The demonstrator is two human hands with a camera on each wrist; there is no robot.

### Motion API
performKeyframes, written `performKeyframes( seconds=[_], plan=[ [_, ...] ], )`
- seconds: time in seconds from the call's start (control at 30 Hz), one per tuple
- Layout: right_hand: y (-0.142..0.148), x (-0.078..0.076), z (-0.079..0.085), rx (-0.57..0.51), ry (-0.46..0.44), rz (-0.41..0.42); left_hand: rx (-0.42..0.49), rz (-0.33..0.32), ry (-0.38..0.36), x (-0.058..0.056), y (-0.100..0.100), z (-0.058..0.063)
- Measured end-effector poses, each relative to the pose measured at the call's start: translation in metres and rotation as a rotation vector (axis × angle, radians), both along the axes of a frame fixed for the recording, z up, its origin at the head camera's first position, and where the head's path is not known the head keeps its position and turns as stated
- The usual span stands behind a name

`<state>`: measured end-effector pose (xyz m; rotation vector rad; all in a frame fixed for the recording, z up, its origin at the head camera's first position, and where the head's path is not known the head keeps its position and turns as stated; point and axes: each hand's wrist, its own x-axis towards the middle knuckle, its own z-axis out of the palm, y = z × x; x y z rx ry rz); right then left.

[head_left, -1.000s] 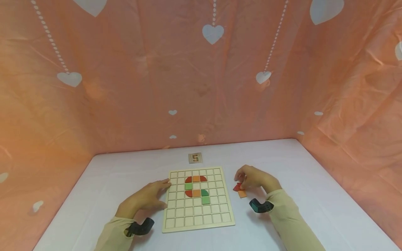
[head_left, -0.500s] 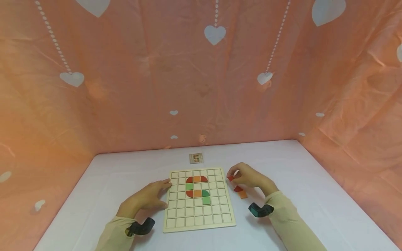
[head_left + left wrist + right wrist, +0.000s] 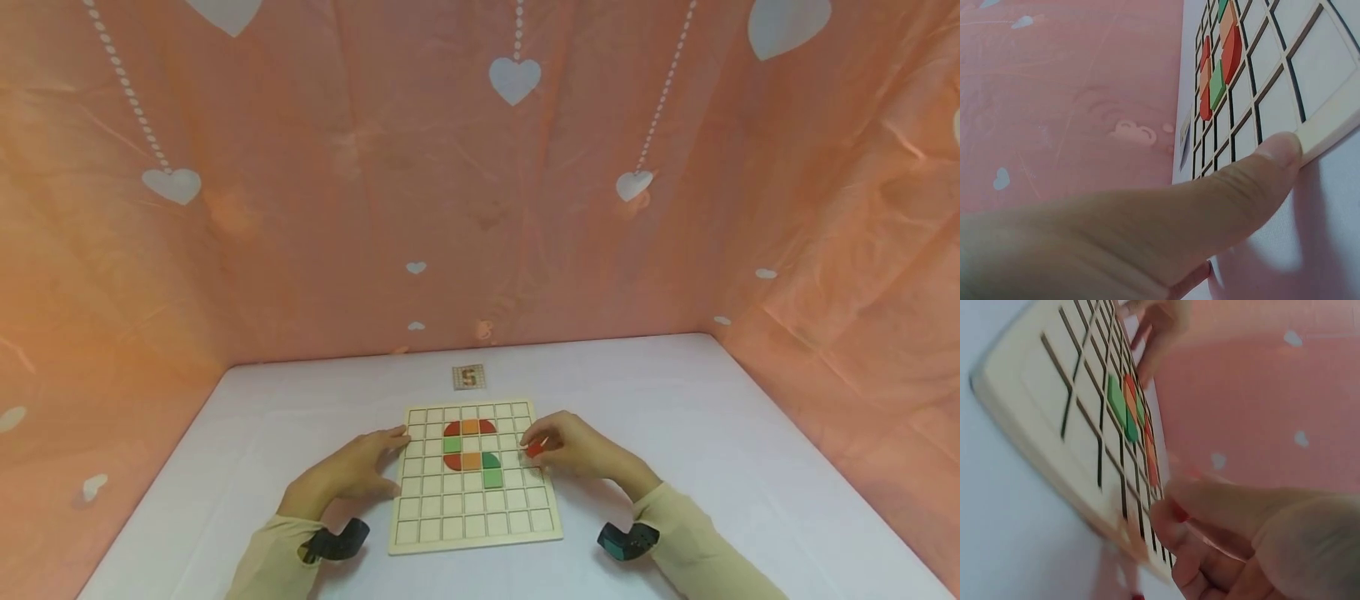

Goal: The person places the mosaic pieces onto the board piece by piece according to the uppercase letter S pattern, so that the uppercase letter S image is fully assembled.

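A pale wooden grid board [image 3: 431, 508] lies flat on the table, seen in all views. My left hand [image 3: 352, 467] touches its left edge, the thumb [image 3: 1275, 153] against the rim and the other fingers spread farther up. Between thumb and index finger, my right hand [image 3: 581, 450] pinches a small red piece [image 3: 534, 449] above the board's right edge; its outline is mostly covered by the fingers. Set in the grid are red rounded pieces [image 3: 452, 462], orange squares [image 3: 471, 461], light green squares [image 3: 492, 478] and one dark green rounded piece [image 3: 491, 460], in a curving row.
Behind the board lies a small card [image 3: 468, 377] with an S-like or 5-like pattern on a grid. White cloth covers the table [image 3: 637, 392]. An orange curtain with white hearts [image 3: 514, 80] hangs around it. A red bit [image 3: 1138, 597] shows at the right wrist view's bottom edge.
My right hand has picked up a red piece and moved left with it to over the board's right edge. The loose orange and red pieces are now hidden behind that hand. My left hand stays put.
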<state>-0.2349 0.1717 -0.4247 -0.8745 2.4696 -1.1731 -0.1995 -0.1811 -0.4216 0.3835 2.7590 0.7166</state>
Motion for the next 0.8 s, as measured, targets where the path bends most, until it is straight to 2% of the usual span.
performKeyframes(
  seconds=[0.27, 0.4, 0.57, 0.7, 0.8],
  plan=[
    [-0.018, 0.014, -0.001, -0.062, -0.038, 0.022, -0.006, 0.011, -0.003, 0.001, 0.000, -0.001],
    [-0.023, 0.019, -0.002, -0.039, -0.023, 0.043, -0.010, 0.025, -0.011, 0.002, 0.002, 0.000],
    [-0.029, 0.025, -0.008, -0.027, -0.054, 0.083, -0.020, 0.021, -0.010, 0.002, 0.002, 0.000],
    [-0.036, 0.030, -0.014, -0.052, -0.036, 0.119, -0.026, 0.018, -0.007, 0.001, 0.002, 0.001],
    [-0.041, 0.033, -0.016, -0.053, -0.016, 0.107, -0.021, 0.018, -0.006, 0.002, 0.003, 0.001]
  ],
)
